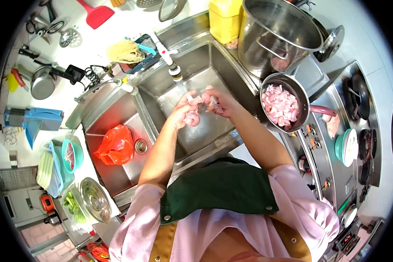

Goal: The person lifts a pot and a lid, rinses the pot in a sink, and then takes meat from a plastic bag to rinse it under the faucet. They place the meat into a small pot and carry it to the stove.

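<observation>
Both hands are over the right-hand sink basin (201, 126), below the faucet (174, 72). My left hand (179, 112) is closed around pale pink raw meat (192, 118), part of which hangs below the fingers. My right hand (225, 104) grips another part of the pale pink meat (210, 103), close beside the left hand. Whether the two hands hold one piece or separate ones, I cannot tell. To the right, a long-handled pan (307, 94) is filled with many cut chunks of similar raw meat (279, 107).
A red plastic bag (116, 146) lies in the left basin (101, 178) by the drain. Behind the pan stand a large steel pot (257, 48) and a yellow jug (225, 19). Left of the sink are a teal bowl (79, 156) and a steel lid (95, 198). Stove burners (310, 131) lie right.
</observation>
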`<state>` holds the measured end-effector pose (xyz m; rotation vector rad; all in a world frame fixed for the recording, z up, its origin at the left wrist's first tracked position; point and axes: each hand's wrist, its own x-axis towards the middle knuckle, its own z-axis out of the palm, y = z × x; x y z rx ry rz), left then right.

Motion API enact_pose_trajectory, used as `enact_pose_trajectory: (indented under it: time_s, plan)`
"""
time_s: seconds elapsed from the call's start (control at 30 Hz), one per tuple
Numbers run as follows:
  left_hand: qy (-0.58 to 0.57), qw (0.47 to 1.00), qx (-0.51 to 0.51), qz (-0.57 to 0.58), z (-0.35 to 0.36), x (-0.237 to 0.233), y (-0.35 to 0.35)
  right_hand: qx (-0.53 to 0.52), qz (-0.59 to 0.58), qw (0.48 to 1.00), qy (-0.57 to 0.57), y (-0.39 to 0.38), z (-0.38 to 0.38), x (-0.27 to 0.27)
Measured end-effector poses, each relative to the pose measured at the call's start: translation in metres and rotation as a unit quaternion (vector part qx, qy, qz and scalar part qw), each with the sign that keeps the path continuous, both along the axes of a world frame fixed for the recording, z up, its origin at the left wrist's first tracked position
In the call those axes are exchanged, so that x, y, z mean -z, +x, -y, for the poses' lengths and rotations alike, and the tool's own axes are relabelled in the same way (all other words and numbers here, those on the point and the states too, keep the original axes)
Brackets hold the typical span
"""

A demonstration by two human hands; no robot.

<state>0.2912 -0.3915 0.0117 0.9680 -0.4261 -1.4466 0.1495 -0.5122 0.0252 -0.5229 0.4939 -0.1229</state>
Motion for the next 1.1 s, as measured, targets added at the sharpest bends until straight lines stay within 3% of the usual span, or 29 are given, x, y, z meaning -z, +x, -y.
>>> enact_pose_trajectory:
  time_s: [0.07, 0.17, 0.23, 0.37, 0.47, 0.6, 0.77, 0.8, 0.83, 0.9, 0.97, 1.0, 1.03, 1.1]
  plan:
    - [0.020, 0.999, 0.025, 0.004, 0.007, -0.006, 0.001, -0.040, 0.026, 0.992, -0.113, 0.003, -0.003, -0.005]
    - [0.043, 0.975, 0.107, 0.189, 0.014, -0.001, -0.001, 0.003, -0.036, 0.986, -0.161, 0.004, -0.014, -0.007]
    - [0.009, 0.924, 0.154, 0.349, 0.014, 0.001, -0.005, 0.037, -0.066, 0.988, -0.133, 0.003, -0.018, -0.003]
    - [-0.003, 0.893, 0.140, 0.427, 0.006, 0.026, -0.009, 0.033, -0.128, 0.983, -0.131, 0.005, -0.020, 0.011]
    - [0.116, 0.864, 0.111, 0.477, -0.004, 0.037, -0.013, 0.031, -0.147, 0.980, -0.132, 0.018, -0.030, 0.032]
    - [0.087, 0.871, 0.032, 0.483, -0.014, 0.072, -0.010, 0.052, -0.149, 0.979, -0.130, 0.021, -0.046, 0.025]
    - [0.059, 0.862, 0.015, 0.503, -0.008, 0.060, -0.007, 0.078, -0.127, 0.980, -0.132, 0.019, -0.040, 0.028]
    - [0.112, 0.854, 0.031, 0.506, -0.007, 0.064, 0.001, 0.096, -0.087, 0.982, -0.137, 0.014, -0.030, 0.023]
    - [0.164, 0.845, 0.048, 0.507, -0.009, 0.071, 0.007, 0.113, -0.048, 0.982, -0.143, 0.006, -0.022, 0.012]
    - [0.179, 0.853, 0.018, 0.490, -0.012, 0.082, 0.015, 0.144, -0.108, 0.959, -0.220, -0.023, -0.010, -0.063]
    - [0.224, 0.905, 0.001, 0.361, -0.012, 0.065, 0.011, 0.139, -0.087, 0.942, -0.291, -0.055, 0.020, -0.071]
    - [0.200, 0.938, -0.018, 0.281, -0.004, 0.052, 0.005, 0.150, -0.153, 0.904, -0.370, -0.073, 0.026, -0.089]
    - [0.198, 0.939, -0.014, 0.280, 0.007, 0.030, -0.004, 0.157, -0.217, 0.854, -0.446, -0.089, 0.032, -0.102]
    - [0.130, 0.977, -0.004, 0.168, 0.034, -0.022, -0.026, 0.200, -0.249, 0.742, -0.590, -0.126, 0.053, -0.085]
